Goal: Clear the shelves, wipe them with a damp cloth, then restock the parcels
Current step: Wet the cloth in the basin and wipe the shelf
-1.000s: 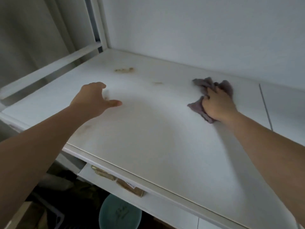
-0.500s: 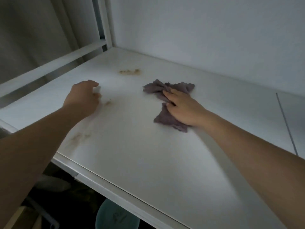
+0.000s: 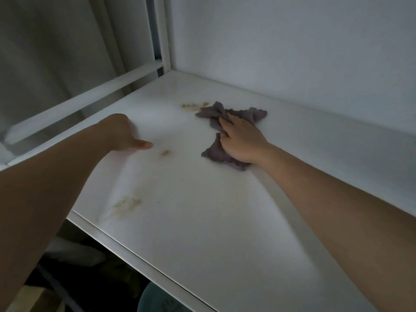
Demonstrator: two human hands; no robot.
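A white shelf board [image 3: 202, 221] fills the view, with brown stains at the back [image 3: 191, 106], in the middle [image 3: 165, 152] and near the front edge [image 3: 126, 204]. A crumpled grey-purple cloth [image 3: 249, 113] lies on the board, its far tip touching the back stain. My right hand [image 3: 240, 140] presses down on the cloth with fingers spread over its folds. My left hand [image 3: 119, 134] rests on the bare board to the left, thumb pointing right, its fingers hidden behind the knuckles. No parcels are in view.
A white upright post [image 3: 165, 41] and a side rail [image 3: 90, 102] bound the shelf on the left, and a white wall [image 3: 292, 52] closes the back. Below the front edge are a teal round container [image 3: 155, 298] and dim clutter.
My right hand slid the cloth leftward across the shelf, then a little toward the back, reaching the back stain. My left hand stayed roughly in place, thumb out again.
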